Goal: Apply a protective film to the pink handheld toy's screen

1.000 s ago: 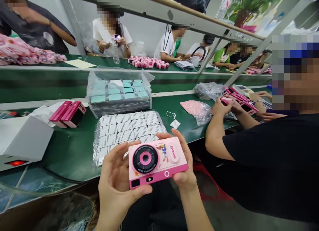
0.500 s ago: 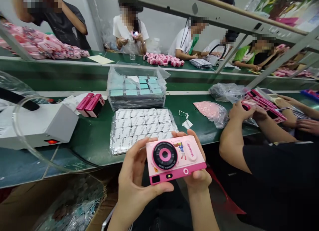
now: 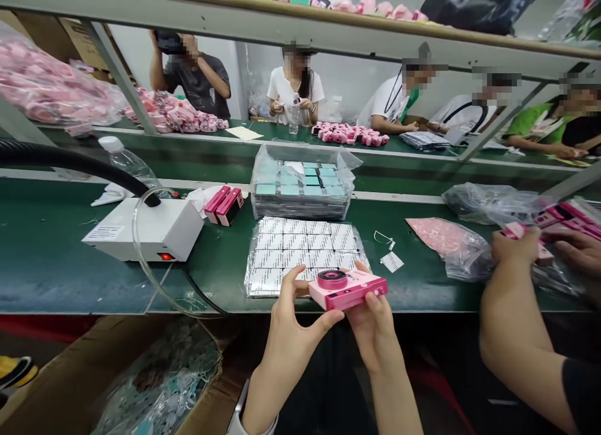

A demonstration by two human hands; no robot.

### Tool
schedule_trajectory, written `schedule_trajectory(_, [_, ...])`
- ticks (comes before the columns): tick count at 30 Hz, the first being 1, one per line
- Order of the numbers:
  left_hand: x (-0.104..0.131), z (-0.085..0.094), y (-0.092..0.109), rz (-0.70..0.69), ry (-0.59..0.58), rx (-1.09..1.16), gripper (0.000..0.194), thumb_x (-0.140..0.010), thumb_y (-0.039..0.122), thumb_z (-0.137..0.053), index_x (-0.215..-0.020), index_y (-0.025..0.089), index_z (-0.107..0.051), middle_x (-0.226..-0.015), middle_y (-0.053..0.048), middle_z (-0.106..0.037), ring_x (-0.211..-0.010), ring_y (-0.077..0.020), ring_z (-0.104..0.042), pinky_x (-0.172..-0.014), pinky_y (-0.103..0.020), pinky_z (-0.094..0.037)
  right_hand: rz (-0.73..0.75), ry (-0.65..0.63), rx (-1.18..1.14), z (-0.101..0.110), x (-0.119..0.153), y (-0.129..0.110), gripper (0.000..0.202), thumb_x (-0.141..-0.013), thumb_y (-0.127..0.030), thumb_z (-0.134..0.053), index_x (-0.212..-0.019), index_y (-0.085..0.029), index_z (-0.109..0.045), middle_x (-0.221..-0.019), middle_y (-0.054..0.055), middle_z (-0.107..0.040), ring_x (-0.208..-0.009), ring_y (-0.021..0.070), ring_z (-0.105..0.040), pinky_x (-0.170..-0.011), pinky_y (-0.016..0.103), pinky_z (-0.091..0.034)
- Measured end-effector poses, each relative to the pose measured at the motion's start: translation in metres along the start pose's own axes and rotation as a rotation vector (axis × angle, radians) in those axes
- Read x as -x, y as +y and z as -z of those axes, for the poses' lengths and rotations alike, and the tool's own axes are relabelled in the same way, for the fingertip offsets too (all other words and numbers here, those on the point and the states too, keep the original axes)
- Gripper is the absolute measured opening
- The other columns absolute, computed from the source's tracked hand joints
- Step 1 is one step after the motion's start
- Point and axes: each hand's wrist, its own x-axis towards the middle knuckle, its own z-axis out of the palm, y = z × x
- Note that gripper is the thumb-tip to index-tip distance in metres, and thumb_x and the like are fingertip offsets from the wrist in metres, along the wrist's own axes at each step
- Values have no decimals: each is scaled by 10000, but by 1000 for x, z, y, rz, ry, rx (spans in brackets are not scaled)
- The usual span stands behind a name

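Observation:
A pink toy camera (image 3: 350, 289) is held between both my hands above the table's front edge, its round black lens facing up and its dark pink side toward me. My left hand (image 3: 293, 322) grips the left end, thumb below and fingers behind. At the right end, my right hand (image 3: 375, 322) has its thumb on the near side and fingers behind. Just beyond lies a sheet of white printed labels (image 3: 300, 250) on clear plastic. Behind it stands a bagged stack of teal-and-black sheets (image 3: 303, 194). Two pink cameras (image 3: 224, 205) stand left of the stack.
A white machine (image 3: 145, 228) with hoses is at left, a bottle (image 3: 126, 163) behind it. Right are a small tag (image 3: 392, 261), a pink bag (image 3: 436, 238) and a co-worker's arm (image 3: 516, 316). An open carton (image 3: 201, 391) stands below. People sit opposite under a shelf (image 3: 300, 22).
The pink camera has tipped back, its lens now facing upward instead of toward me. My view has shifted left, so the table and people appear further right.

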Motion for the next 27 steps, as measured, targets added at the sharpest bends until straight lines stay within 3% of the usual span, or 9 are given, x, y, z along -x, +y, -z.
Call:
schedule_trajectory(3, [2, 1, 2, -23, -42, -60, 801, -869, 634, -873, -1521, 325, -524, -1260, -80, -770, -1235, -295, -722, -1165, -537, -502, -43, -31, -30, 4, -10, 8, 603, -948, -612, -789, -1469, -321, -705, -1415, 98, -782, -1304, 348, -751, -1176, 590, -583])
schedule_trajectory(7, [-14, 10, -1, -86, 23, -137, 459, -1043, 585, -646, -1394, 290, -625, -1240, -84, -800, -1176, -256, -769, -1070, -462, -606, -93, -67, -41, 8, -18, 17, 485, -956, -684, -735, -1355, -410, -769, -1362, 34, -810, -1338, 342, -745, -1140, 548, -626])
schedule_trajectory(10, [-56, 42, -12, -117, 293, -267, 390, -1054, 475, -587, -1345, 219, -629, -1301, -145, -767, -1217, -283, -751, -1082, -468, -610, -119, -72, -48, 14, -17, 19, 440, -987, -676, -713, -1306, -386, -800, -1340, 38, -818, -1368, 313, -729, -1174, 505, -611])
schedule_trajectory(14, [-133, 103, -21, -56, 632, -479, 410, -1034, 275, -588, -1419, 133, -585, -1491, -261, -598, -1324, -362, -652, -1190, -589, -495, -171, -53, -112, 25, -13, 17, 478, -997, -650, -741, -1323, -306, -806, -1382, 66, -801, -1407, 278, -695, -1240, 469, -559])
schedule_trajectory(17, [-174, 135, -23, -10, 677, -627, 369, -1014, 244, -688, -1363, 133, -644, -1395, -198, -663, -1314, -349, -651, -1177, -599, -502, -176, -39, -144, 32, -10, 16, 500, -992, -644, -753, -1345, -293, -801, -1394, 78, -795, -1429, 290, -680, -1239, 487, -566])
schedule_trajectory(20, [-197, 147, -28, 34, 673, -746, 286, -1013, 276, -752, -1264, 149, -702, -1290, -112, -721, -1246, -302, -687, -1110, -563, -562, -154, -31, -111, 33, -8, 11, 531, -991, -663, -736, -1377, -301, -784, -1421, 86, -786, -1443, 323, -679, -1245, 557, -566])
schedule_trajectory(24, [-210, 150, -38, 61, 692, -837, 250, -1039, 289, -737, -1247, 152, -718, -1237, -94, -743, -1157, -265, -722, -1047, -514, -606, -181, 62, 190, 41, -13, -24, 699, -852, -605, -879, -1498, -418, -686, -1478, 26, -764, -1474, 399, -653, -1146, 651, -638])
schedule_trajectory(27, [-214, 151, -45, 31, 704, -872, 243, -1046, 296, -727, -1243, 155, -719, -1217, -88, -742, -1112, -252, -726, -1014, -491, -614, -205, 153, 333, 73, -26, -78, 818, -840, -452, -896, -1573, -562, -551, -1522, -88, -723, -1526, 341, -598, -1038, 538, -715])
